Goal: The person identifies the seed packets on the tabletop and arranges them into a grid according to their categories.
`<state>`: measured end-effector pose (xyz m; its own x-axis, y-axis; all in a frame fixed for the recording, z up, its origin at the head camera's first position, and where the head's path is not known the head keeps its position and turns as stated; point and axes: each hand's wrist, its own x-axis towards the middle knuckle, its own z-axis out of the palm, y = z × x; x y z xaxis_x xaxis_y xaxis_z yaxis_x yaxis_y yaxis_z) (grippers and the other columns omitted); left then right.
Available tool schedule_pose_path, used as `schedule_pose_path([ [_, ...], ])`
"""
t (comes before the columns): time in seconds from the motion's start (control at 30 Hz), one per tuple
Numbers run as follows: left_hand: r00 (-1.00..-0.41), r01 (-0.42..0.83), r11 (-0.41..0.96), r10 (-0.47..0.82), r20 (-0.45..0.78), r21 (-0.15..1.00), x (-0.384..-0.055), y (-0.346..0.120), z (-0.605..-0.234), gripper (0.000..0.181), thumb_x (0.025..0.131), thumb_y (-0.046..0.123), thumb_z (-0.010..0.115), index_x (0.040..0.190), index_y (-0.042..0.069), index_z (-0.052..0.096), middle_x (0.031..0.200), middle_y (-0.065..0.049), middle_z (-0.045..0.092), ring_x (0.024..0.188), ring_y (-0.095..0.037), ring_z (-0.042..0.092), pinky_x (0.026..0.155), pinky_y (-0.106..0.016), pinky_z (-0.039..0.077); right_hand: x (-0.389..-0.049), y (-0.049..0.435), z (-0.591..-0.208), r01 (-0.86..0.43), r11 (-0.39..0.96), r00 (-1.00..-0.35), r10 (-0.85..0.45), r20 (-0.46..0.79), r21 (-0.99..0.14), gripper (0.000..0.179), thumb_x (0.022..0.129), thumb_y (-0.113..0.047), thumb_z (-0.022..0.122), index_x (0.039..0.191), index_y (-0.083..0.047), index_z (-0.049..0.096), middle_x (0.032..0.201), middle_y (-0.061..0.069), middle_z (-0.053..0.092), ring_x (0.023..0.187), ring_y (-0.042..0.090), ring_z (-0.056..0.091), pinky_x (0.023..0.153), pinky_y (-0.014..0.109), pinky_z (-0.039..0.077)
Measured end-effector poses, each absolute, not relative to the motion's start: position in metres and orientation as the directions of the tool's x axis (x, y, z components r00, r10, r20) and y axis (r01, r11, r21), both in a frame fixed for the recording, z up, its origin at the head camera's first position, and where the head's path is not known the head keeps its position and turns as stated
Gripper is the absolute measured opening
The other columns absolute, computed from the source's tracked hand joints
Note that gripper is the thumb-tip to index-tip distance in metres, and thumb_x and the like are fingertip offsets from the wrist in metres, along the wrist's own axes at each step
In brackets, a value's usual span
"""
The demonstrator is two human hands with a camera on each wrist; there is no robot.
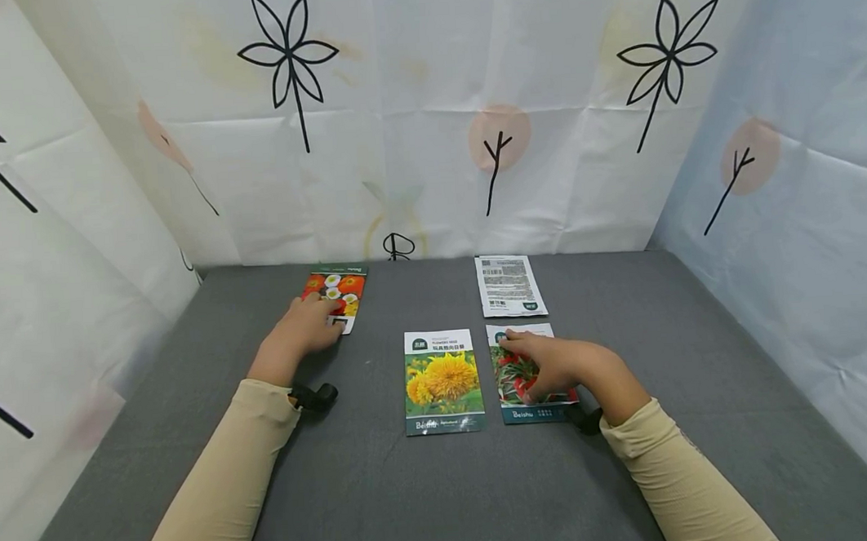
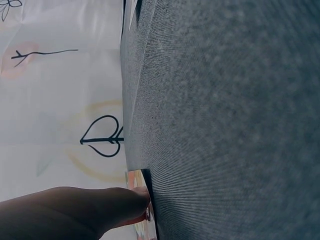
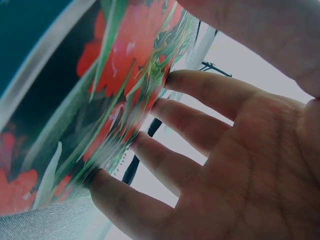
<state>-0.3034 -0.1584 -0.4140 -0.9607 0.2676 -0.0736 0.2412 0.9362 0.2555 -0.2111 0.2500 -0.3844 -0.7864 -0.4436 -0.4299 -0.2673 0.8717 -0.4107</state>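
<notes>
My left hand (image 1: pixel 306 326) rests on a seed packet with orange, red and white flowers (image 1: pixel 352 284) at the back left. In the left wrist view the straight thumb (image 2: pixel 125 205) touches this packet's face; the other fingers are mostly hidden. My right hand (image 1: pixel 559 366) lies over a red-flower seed packet (image 1: pixel 518 413), right of the middle. Its fingers are spread, fingertips touching the printed face in the right wrist view, with the thumb apart from them. Just left of it, a yellow-flower seed packet (image 1: pixel 443 384) lies face up, untouched.
Behind the red-flower packet lies a white packet with its printed back up (image 1: pixel 511 287). All sit on a grey cloth-covered table (image 1: pixel 416 500). White patterned sheets (image 1: pixel 424 83) enclose the back and both sides.
</notes>
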Motion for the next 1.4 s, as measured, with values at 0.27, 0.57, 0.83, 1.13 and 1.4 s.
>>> schedule_pose_path([
  [0.27, -0.96, 0.25, 0.933, 0.273, -0.06, 0.258, -0.303, -0.154, -0.413, 0.053, 0.105, 0.027, 0.059, 0.152, 0.002, 0.056, 0.155, -0.035, 0.045, 0.143, -0.058, 0.04, 0.116, -0.071, 0.038, -0.21, 0.25, -0.382, -0.272, 0.873, -0.789, -0.443, -0.426, -0.404, 0.096, 0.09, -0.016, 0.086, 0.168, -0.009, 0.031, 0.178, 0.019, 0.013, 0.16, 0.049, 0.023, 0.118, 0.065, 0.04],
  [0.57, -0.961, 0.251, 0.933, 0.273, -0.049, 0.257, -0.301, -0.152, -0.414, 0.053, 0.105, 0.027, 0.06, 0.151, 0.0, 0.056, 0.154, -0.035, 0.046, 0.141, -0.057, 0.042, 0.116, -0.071, 0.038, -0.208, 0.249, -0.382, -0.276, 0.874, -0.791, -0.443, -0.422, -0.401, 0.094, 0.09, -0.016, 0.086, 0.168, -0.009, 0.032, 0.178, 0.019, 0.015, 0.161, 0.048, 0.023, 0.119, 0.065, 0.039],
  [0.83, -0.964, 0.248, 0.935, 0.265, -0.035, 0.253, -0.302, -0.15, -0.416, 0.053, 0.105, 0.027, 0.061, 0.15, -0.001, 0.057, 0.154, -0.035, 0.047, 0.14, -0.057, 0.043, 0.116, -0.07, 0.039, -0.208, 0.249, -0.382, -0.264, 0.873, -0.79, -0.44, -0.427, -0.411, 0.094, 0.091, -0.015, 0.085, 0.168, -0.009, 0.032, 0.178, 0.018, 0.014, 0.161, 0.047, 0.023, 0.117, 0.063, 0.041],
  [1.13, -0.961, 0.266, 0.936, 0.275, -0.008, 0.231, -0.3, -0.145, -0.416, 0.051, 0.105, 0.024, 0.059, 0.148, -0.002, 0.059, 0.152, -0.038, 0.049, 0.139, -0.06, 0.045, 0.116, -0.069, 0.039, -0.207, 0.248, -0.381, -0.273, 0.871, -0.792, -0.445, -0.419, -0.409, 0.093, 0.09, -0.015, 0.085, 0.167, -0.008, 0.033, 0.178, 0.019, 0.015, 0.16, 0.046, 0.025, 0.117, 0.062, 0.042],
  [1.4, -0.963, 0.257, 0.942, 0.269, -0.027, 0.214, -0.3, -0.141, -0.412, 0.05, 0.105, 0.025, 0.059, 0.148, -0.002, 0.059, 0.152, -0.037, 0.049, 0.14, -0.06, 0.045, 0.116, -0.069, 0.039, -0.206, 0.249, -0.38, -0.274, 0.866, -0.785, -0.453, -0.423, -0.419, 0.094, 0.091, -0.015, 0.084, 0.168, -0.007, 0.031, 0.178, 0.02, 0.012, 0.16, 0.048, 0.024, 0.116, 0.062, 0.043],
])
